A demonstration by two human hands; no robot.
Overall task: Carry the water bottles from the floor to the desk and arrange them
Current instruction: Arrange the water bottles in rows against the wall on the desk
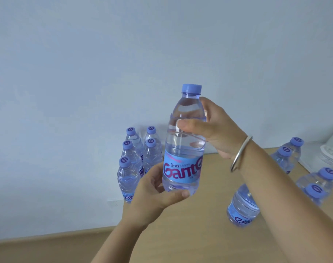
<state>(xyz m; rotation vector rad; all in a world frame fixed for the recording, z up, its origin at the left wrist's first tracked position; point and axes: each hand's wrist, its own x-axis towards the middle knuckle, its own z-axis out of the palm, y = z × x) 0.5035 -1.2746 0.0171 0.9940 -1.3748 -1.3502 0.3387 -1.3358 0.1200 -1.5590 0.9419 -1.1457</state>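
Note:
I hold one clear water bottle [184,141] with a blue cap and blue label upright above the wooden desk [190,234]. My left hand [158,188] grips its base from below. My right hand [215,130] grips its upper body, thumb across the front. A group of several bottles [135,160] stands in two rows at the desk's back left, by the wall. Several more bottles [287,158] stand on the right, and one bottle [242,205] sits partly hidden behind my right forearm.
A pale wall [104,73] runs right behind the desk. A white cloth-like object [329,154] lies at the far right edge. A wall socket [115,203] shows below the left bottle group. Bare desk surface lies between the two bottle groups.

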